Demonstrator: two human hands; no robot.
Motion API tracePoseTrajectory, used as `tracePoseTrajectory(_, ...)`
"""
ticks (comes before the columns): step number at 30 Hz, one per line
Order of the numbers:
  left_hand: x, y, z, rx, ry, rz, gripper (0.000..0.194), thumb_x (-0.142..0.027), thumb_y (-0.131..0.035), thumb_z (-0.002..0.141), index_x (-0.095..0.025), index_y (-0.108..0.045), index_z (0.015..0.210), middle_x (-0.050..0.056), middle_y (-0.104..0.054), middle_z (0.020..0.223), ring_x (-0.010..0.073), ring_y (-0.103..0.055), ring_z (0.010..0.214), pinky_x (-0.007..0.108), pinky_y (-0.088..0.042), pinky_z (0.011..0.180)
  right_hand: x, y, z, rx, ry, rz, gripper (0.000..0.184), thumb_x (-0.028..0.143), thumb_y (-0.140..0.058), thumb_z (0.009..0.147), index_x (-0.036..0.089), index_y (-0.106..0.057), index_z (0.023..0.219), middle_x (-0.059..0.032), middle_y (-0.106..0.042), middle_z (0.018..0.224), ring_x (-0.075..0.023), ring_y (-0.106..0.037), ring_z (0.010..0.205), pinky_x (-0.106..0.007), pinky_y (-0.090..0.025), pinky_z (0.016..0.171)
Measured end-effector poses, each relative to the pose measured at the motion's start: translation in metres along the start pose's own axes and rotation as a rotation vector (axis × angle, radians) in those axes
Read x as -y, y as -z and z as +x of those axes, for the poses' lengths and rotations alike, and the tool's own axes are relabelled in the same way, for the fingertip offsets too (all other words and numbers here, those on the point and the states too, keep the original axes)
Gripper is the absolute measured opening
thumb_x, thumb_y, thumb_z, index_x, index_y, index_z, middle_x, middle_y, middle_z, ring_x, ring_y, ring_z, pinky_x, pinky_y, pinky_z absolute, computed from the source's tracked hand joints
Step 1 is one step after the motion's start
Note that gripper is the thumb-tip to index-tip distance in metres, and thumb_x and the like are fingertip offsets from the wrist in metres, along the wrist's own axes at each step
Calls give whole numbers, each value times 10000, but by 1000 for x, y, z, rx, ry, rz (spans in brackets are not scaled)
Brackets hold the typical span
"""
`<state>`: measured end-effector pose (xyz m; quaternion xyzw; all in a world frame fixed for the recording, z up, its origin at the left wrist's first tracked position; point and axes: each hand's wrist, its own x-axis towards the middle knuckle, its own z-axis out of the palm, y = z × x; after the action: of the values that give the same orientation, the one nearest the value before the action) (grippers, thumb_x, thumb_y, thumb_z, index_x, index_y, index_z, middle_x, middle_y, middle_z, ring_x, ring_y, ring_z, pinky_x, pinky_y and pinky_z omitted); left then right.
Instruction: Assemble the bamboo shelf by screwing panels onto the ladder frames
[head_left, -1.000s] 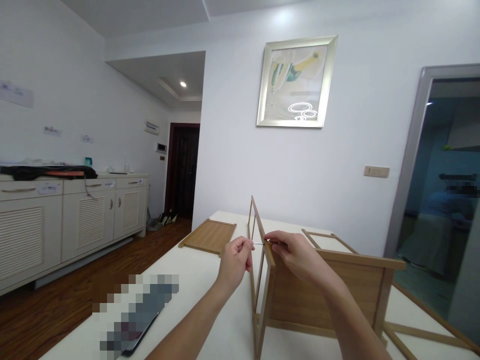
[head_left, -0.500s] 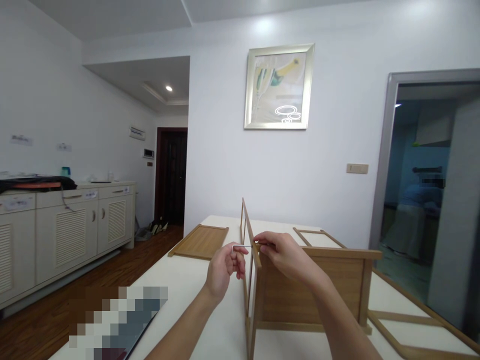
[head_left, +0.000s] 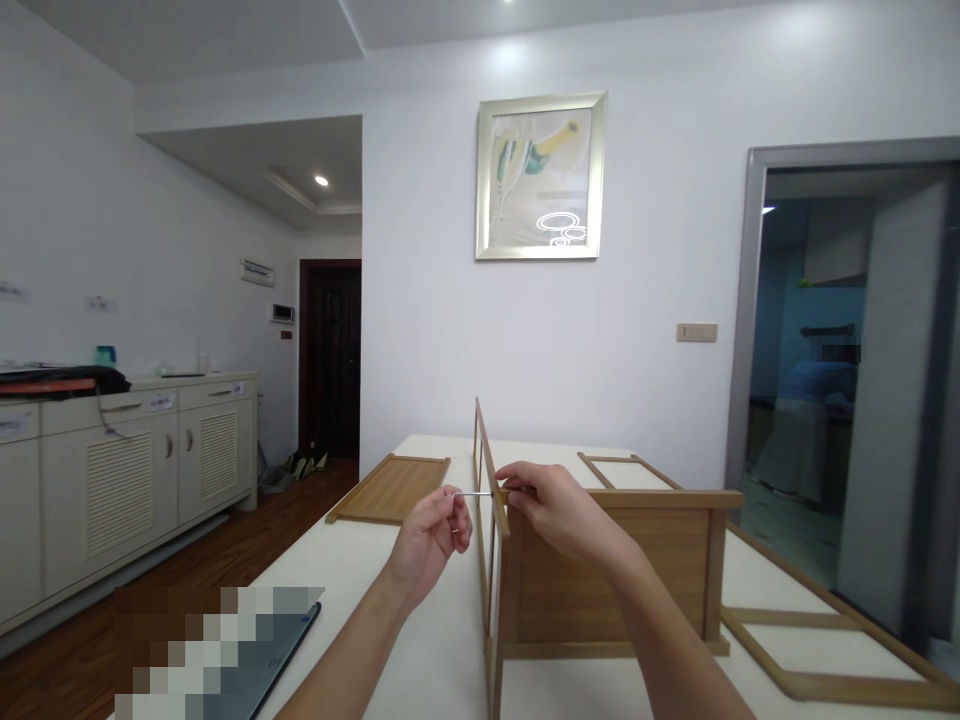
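Note:
My left hand (head_left: pixel 424 538) is closed with its fingertips at the outer end of a thin metal hex key (head_left: pixel 474 494). The key lies level, and its far tip meets the side of an upright wooden frame (head_left: pixel 495 610). On the other side of that frame, my right hand (head_left: pixel 561 508) pinches the joint where the frame meets the top rail of a wooden panel (head_left: pixel 607 580). This panel stands on its edge, roughly square to the frame. My right fingers partly cover the joint, so any screw there is hidden.
On the white table (head_left: pixel 375 590), another wooden panel (head_left: pixel 394 487) lies flat at the far left. A wooden ladder-like frame (head_left: pixel 802 620) lies along the right side. A dark flat device (head_left: pixel 277 660), partly pixelated, is at front left. Behind the right doorway is a person (head_left: pixel 814 420).
The view has swung to the right. Half a second ago the left fingers opened around the key's bent end; now they have closed on it again. The right hand keeps its place at the joint.

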<state>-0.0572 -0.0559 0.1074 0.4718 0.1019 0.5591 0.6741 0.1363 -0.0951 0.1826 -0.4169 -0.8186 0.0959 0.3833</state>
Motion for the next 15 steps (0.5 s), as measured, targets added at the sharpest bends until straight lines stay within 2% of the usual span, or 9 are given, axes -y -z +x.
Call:
tracePoseTrajectory(7,0,11,4,-100,-97,44,170,-211,-770,692,-144,-655,799,-8,-576,671,69,-514,581,193,-377,534,3,1,0,1,9,-9,344,144,-481,845,229,-662,1124,-59,-711,1053,-203,-644,984,-305,-471,854)
tracePoseTrajectory(15,6,24,11,-134,-155,138,201,-268,-794,679,-153,-714,823,-32,-525,596,52,-455,543,186,-359,506,8,3,-1,8,17,-61,332,130,-473,839,231,-678,1080,-52,-713,1044,-197,-643,953,-292,-461,831)
